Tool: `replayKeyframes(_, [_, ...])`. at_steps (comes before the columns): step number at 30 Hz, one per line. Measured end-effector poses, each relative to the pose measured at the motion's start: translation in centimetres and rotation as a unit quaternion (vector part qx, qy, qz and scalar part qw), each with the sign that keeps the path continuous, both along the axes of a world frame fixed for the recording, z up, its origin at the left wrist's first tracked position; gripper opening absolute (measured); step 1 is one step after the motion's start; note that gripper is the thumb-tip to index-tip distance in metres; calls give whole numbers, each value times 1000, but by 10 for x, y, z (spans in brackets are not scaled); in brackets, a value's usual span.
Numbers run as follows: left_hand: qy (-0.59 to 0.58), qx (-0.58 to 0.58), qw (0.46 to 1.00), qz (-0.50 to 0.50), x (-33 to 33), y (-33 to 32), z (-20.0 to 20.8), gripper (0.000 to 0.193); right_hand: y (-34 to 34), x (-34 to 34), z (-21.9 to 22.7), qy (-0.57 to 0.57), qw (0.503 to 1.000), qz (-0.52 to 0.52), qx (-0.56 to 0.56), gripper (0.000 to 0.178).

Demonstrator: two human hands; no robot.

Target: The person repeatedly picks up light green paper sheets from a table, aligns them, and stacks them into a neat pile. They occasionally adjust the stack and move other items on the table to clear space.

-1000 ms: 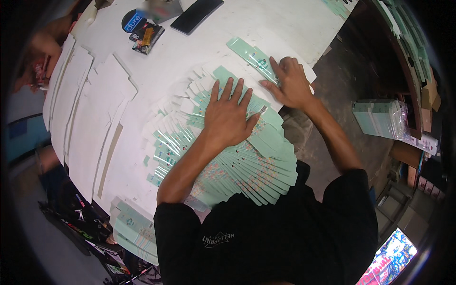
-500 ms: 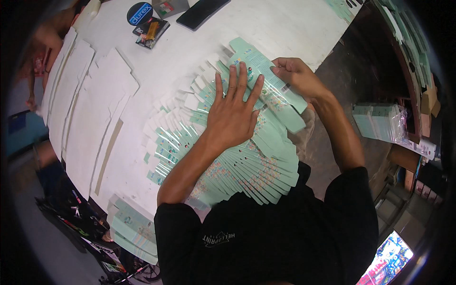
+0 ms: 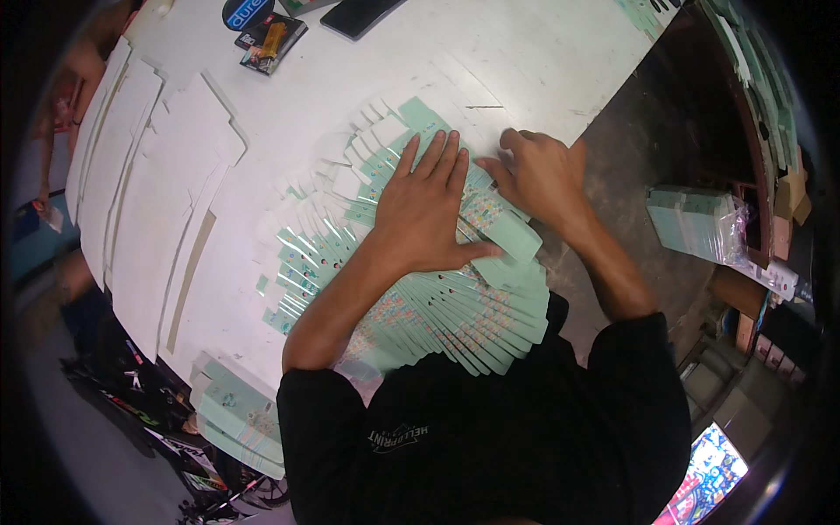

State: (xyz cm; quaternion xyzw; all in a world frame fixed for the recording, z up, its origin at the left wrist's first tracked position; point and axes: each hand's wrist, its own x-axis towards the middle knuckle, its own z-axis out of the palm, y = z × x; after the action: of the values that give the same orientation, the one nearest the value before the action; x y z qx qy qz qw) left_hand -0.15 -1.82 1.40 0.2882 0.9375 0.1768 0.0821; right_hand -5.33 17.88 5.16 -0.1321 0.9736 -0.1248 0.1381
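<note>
White table (image 3: 507, 61), scuffed, its right edge bordering a dark floor (image 3: 612, 166). Catalogued upon it and around it:

Fan of flattened cartons (image 3: 437, 306), mint green with small multicoloured print and glossy strips; many pieces, overlapping, spread in an arc from the middle of the table to the front of a black T-shirt (image 3: 490, 437).

Left hand (image 3: 420, 214): palm down on the fan, four fingers extended with slight gaps, thumb stretched out toward the right; clamped on nothing.

Right hand (image 3: 542, 179): just beside the fan's upper right side, fingers bent, thumb and forefinger apart; whether the thumb touches a carton cannot be told.

White cardboard sheets (image 3: 184, 131): layered, uneven edges, left part of the table.

Black smartphone (image 3: 360, 16): flat, far side; near it, a small dark pack (image 3: 273, 44) and a round blue-and-black item (image 3: 248, 12), cut by the upper edge.

Stack of mint-green cartons (image 3: 236, 407): near left corner, beside the wearer's sleeve.

Clear-wrapped bundle (image 3: 687, 223): mint-green contents, right of the table.

Lit screen (image 3: 709, 472): colourful, lower right.

Another person's arm (image 3: 86, 66): upper left, partly blurred.
</note>
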Motion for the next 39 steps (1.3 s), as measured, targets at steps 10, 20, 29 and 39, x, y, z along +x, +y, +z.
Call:
replayKeyframes(10, [-2,24,1000,7,-3,-2,-9,97,31,44,-41,74,955,142,-250,12])
replayKeyframes(20, [-124,444,865,197,-9,-19,-17,41,-46,34,-84,-40,811,74,-579,120])
replayKeyframes(29, [249,540,755,277,-50,-28,-30,19,-91,53,-52,47,958,272,-76,133])
replayKeyframes(39, [325,327,849,258,25,-85,64,35,-92,49,-54,104,961,244,-82,129])
